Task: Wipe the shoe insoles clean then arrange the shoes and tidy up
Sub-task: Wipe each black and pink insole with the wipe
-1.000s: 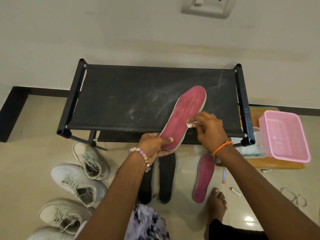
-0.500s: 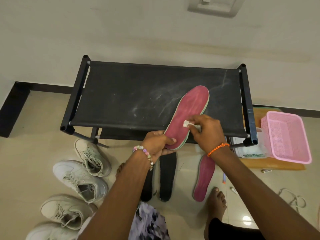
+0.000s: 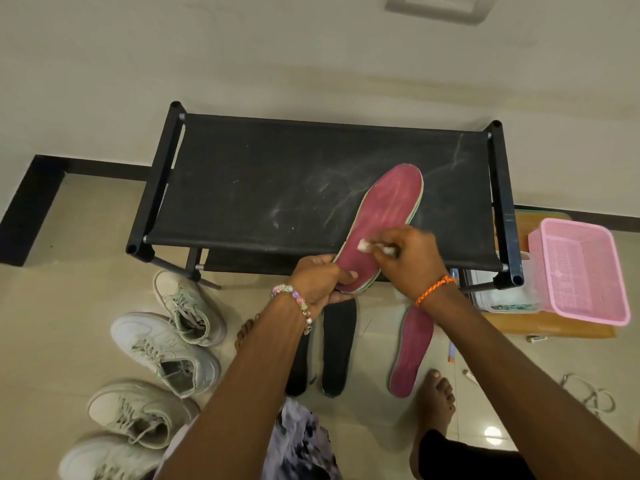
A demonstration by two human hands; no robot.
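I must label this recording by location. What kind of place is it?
Probably a home entryway or room corner: a black fabric-topped shoe rack stands against a plain wall, pale lace-up sneakers sit on the glossy tiled floor, and a pink plastic basket lies beside.

Dusty black fabric rack top (image 3: 277, 188) lies open leftward; raised pink insole (image 3: 384, 223) blocks its right part (pink mesh basket (image 3: 585, 271) flanks beyond).

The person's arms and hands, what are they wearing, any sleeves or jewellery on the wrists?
Both forearms are bare, with no sleeves in view. The left hand has a bracelet of pastel pink, purple and clear beads at its wrist. The right hand has a thin braided orange band at its wrist. No gloves and no rings show.
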